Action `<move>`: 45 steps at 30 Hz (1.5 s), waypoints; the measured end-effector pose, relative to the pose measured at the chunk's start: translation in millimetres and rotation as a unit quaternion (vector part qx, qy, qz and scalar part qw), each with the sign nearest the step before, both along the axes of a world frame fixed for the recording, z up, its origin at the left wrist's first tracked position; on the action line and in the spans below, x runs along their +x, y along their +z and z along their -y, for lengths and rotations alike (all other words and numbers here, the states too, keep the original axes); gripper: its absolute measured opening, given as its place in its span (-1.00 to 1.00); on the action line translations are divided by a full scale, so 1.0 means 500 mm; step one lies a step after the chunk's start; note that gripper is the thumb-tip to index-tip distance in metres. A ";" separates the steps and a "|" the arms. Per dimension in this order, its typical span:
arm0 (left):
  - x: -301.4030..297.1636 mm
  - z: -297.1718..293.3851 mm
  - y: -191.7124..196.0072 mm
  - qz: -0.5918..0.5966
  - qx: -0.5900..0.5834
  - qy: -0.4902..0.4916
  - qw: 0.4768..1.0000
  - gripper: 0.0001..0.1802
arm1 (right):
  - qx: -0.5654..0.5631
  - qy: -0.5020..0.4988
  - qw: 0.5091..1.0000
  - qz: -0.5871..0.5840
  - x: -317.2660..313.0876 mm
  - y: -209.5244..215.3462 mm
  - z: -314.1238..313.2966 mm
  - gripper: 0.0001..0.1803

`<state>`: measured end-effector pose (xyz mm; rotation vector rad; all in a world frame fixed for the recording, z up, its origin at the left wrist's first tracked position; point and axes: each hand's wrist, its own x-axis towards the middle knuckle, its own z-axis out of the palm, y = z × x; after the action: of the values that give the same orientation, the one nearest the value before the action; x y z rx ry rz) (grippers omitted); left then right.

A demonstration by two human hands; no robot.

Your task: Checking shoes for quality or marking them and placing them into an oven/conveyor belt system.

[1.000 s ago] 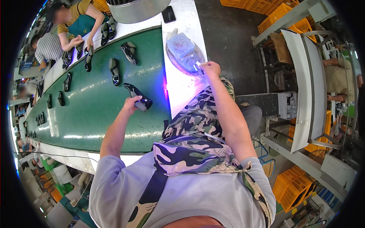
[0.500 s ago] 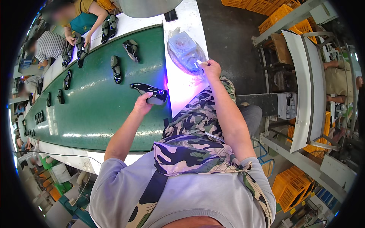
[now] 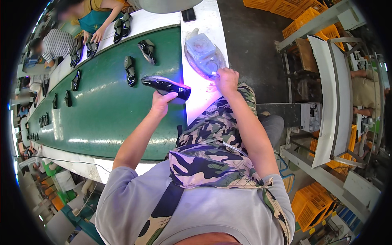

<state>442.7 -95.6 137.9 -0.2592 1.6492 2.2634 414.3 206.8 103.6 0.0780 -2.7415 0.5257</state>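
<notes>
Since elongated glossy-black shoe [image 3: 167, 85] likely handles stiff, slick, left hand [image 3: 161, 101] clasps 6-o'clock side; right hand [image 3: 227, 81] pinches small white piece [image 3: 214, 74].

The held shoe [image 3: 166, 85] is black, the work surface [image 3: 106, 110] green, the container [image 3: 200, 46] bluish — the apron [image 3: 214, 165] camouflage-patterned.

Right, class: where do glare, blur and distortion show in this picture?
In the head view, the white tabletop burns out, violet-tinged; the green surface shows glare streaks; the black shoe in the left hand gleams; edges bow toward the rim; a co-worker's face is blurred.
</notes>
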 end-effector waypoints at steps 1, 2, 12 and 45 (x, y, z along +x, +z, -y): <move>-0.004 -0.009 0.011 -0.001 0.000 0.000 1.000 -0.45 | 0.000 0.000 1.000 -0.001 0.004 0.010 -0.001 -0.94; -0.009 -0.017 0.027 -0.084 -0.058 -0.008 0.995 -0.43 | -0.122 -0.046 0.991 0.029 0.005 0.021 -0.002 -0.93; -0.086 -0.038 0.220 -0.634 -0.370 -0.089 0.673 -0.37 | -0.706 0.062 0.697 0.107 -0.001 0.297 0.033 -0.82; -0.063 -0.080 0.316 -0.685 -0.403 -0.140 0.591 -0.23 | -0.695 0.136 0.694 0.128 0.034 0.359 0.051 -0.86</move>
<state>411.1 -55.6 295.7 1.8625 2.9024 1.0140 431.3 181.4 283.1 0.0178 -1.7729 2.6165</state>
